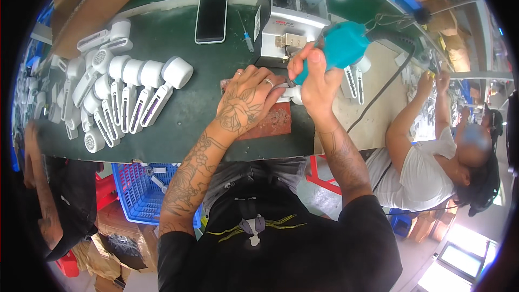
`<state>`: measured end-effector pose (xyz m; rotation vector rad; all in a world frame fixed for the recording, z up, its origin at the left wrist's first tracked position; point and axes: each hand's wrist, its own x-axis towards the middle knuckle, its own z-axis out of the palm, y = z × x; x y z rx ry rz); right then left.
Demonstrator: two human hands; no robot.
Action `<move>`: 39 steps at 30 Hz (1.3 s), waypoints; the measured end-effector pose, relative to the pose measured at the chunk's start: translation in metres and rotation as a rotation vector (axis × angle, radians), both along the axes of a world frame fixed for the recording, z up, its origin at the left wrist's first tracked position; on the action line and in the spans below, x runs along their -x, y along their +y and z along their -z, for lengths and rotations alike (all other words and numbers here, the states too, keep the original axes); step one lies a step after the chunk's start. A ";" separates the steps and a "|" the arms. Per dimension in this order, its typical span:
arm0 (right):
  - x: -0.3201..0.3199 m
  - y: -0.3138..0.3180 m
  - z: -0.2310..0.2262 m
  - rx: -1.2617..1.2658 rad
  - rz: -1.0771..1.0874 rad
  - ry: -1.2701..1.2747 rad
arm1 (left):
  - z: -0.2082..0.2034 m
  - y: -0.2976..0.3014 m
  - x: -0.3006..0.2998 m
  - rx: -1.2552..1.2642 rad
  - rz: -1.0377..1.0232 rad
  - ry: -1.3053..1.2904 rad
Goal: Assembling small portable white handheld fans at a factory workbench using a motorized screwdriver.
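Observation:
My right hand (319, 78) is wrapped round a teal electric screwdriver (346, 43), tilted with its tip end toward my left hand. My left hand (246, 97), its fingers bent, presses a white plastic piece (293, 95) down on a reddish-brown work pad (270, 124). This piece looks like one of the white handheld fans, though my hands cover most of it. Just beyond my hands stands a grey screw feeder machine (294, 8). To the left, several white handheld fans (151, 74) with slotted handles lie in rows.
A phone (211, 19) and a small blue-handled screwdriver (248, 42) lie beyond my left hand. A dark cable (381, 94) crosses the cardboard sheet (348, 121) at right. White fan parts (354, 84) lie there. Co-workers sit on both sides; a blue basket (143, 197) is below the table.

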<state>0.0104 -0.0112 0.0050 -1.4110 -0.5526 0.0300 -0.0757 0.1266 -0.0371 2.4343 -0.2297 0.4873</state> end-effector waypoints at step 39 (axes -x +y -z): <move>-0.035 0.015 -0.018 -0.001 0.076 -0.097 | -0.007 0.002 0.008 0.085 0.018 0.046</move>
